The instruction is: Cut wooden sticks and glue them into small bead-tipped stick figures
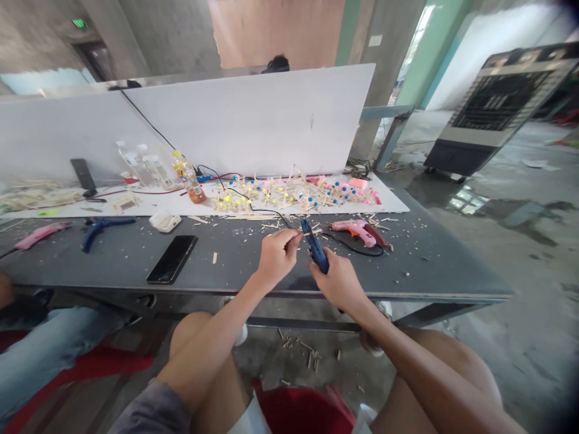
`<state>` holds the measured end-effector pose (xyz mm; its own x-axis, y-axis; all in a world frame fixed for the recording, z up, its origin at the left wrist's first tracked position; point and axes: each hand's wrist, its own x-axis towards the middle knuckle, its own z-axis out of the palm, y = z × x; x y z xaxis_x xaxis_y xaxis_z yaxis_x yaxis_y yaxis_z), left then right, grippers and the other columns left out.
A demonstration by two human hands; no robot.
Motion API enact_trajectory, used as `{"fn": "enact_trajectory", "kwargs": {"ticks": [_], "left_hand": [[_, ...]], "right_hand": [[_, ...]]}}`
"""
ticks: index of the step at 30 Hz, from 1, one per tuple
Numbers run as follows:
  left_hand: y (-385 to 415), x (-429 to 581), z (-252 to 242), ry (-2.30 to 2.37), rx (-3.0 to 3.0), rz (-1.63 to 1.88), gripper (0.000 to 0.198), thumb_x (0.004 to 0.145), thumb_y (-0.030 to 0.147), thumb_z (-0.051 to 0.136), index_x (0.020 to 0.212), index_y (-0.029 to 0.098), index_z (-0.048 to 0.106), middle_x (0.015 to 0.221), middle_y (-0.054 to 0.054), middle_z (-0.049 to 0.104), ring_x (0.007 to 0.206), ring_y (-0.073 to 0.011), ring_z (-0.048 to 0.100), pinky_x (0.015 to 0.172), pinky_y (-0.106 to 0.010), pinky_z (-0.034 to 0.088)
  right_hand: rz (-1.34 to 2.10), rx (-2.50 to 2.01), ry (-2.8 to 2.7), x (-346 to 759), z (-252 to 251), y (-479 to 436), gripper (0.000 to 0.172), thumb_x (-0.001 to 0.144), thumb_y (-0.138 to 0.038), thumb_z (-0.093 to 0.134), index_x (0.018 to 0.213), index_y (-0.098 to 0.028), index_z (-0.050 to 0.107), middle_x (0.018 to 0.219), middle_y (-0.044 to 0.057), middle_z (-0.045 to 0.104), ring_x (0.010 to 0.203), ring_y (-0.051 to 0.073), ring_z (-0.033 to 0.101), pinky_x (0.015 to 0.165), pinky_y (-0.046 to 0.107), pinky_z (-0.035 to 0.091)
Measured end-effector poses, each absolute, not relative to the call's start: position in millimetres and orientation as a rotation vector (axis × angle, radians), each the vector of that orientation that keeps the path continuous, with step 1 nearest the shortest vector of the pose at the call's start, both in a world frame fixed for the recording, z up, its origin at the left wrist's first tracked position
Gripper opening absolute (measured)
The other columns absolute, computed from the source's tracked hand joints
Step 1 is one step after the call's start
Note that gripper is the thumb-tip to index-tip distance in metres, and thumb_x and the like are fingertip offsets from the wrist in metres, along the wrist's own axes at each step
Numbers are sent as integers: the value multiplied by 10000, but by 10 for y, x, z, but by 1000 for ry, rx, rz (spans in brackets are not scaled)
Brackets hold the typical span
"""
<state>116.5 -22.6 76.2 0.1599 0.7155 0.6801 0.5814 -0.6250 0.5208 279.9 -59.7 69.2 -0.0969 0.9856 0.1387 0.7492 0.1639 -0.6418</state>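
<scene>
My right hand (pixel 339 280) is wrapped round a blue pair of cutting pliers (pixel 318 253), whose jaws point up and away from me. In a pinch, my left hand (pixel 278 253) holds a thin wooden stick (pixel 308 234) that reaches to the jaws; whether they bite into it is too small to tell. Both hands are above the front part of the dark table (pixel 244 271). Beyond them, a pink glue gun (pixel 355 230) lies to the right of the pliers, and loose wooden bits (pixel 271 224) are scattered about.
Sticks with coloured balls (pixel 289 194) crowd a white board (pixel 389 202). A phone (pixel 172 259), a white container (pixel 164 222), a blue tool (pixel 102 229), another pink tool (pixel 43 234) and a bottle (pixel 187 176) are at left. Another person's leg (pixel 49 343) is lower left.
</scene>
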Motion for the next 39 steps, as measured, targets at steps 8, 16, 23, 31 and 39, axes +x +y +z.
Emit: {"fn": "enact_trajectory", "kwargs": {"ticks": [8, 16, 23, 31, 39], "left_hand": [[-213, 1111, 801, 1262, 2383, 1430, 246, 964, 257, 487, 826, 185, 678, 764, -44, 708, 648, -125, 618, 609, -225, 430], [-207, 1112, 779, 1320, 2404, 1394, 265, 968, 290, 489, 805, 188, 672, 734, -39, 701, 625, -122, 612, 597, -222, 419], [-214, 1124, 784, 1329, 2390, 1347, 310, 982, 310, 455, 774, 190, 650, 666, -33, 665, 596, -125, 590, 586, -229, 403], [-240, 1150, 808, 1346, 2381, 1342, 347, 982, 301, 443, 684, 190, 584, 582, -7, 595, 540, -115, 536, 563, -230, 360], [-201, 1107, 776, 1364, 2436, 1302, 328, 973, 251, 442, 667, 192, 541, 578, -5, 573, 541, -122, 528, 559, -240, 332]], "right_hand": [[594, -1618, -1918, 2795, 684, -586, 181, 892, -313, 557, 1004, -195, 637, 832, 78, 739, 789, 251, 690, 683, 276, 420], [580, -1625, -1931, 2803, 681, -584, 159, 887, -302, 562, 980, -199, 639, 827, 71, 740, 787, 244, 688, 687, 271, 418], [557, -1666, -1947, 2798, 675, -582, 168, 898, -319, 546, 973, -201, 640, 778, 61, 727, 736, 238, 674, 645, 272, 388], [441, -1742, -2017, 2773, 676, -572, 171, 917, -324, 516, 947, -199, 629, 762, 72, 717, 716, 235, 661, 627, 279, 348], [405, -1797, -2061, 2741, 708, -555, 177, 915, -342, 519, 943, -200, 621, 767, 74, 709, 716, 235, 655, 626, 287, 334]]}}
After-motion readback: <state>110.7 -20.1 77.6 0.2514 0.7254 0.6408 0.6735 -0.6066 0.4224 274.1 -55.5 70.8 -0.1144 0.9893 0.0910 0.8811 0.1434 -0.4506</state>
